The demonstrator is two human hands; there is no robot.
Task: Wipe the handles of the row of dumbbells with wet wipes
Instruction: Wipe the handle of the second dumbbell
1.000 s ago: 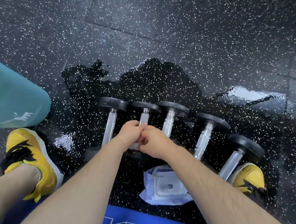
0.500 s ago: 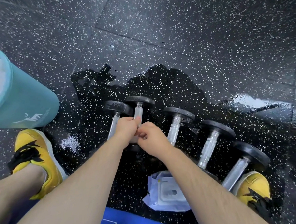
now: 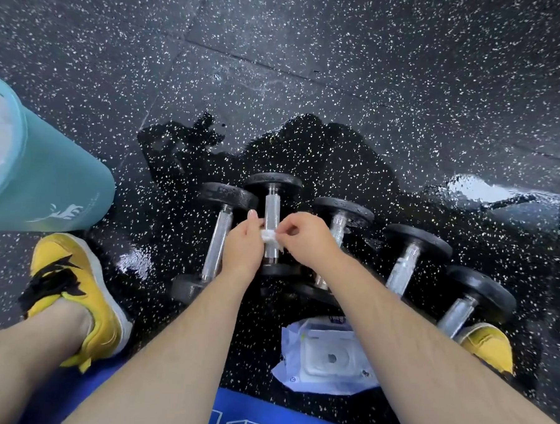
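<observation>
Together at centre: left hand point(image 3: 243, 242), right hand point(image 3: 303, 239) pinching wet wipe point(image 3: 268, 235) on second dumbbell handle point(image 3: 272, 208). Wipes pack point(image 3: 326, 357) 5 o'clock, print illegible.

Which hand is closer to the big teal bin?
Left. The left hand sits right of the teal bin, beside the dumbbell handle; the right hand is farther over, across that handle.

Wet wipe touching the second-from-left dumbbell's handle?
Touching. The head view shows the wet wipe drawn tight across the dumbbell handle with no gap. The left hand and right hand pinch its ends.
</observation>
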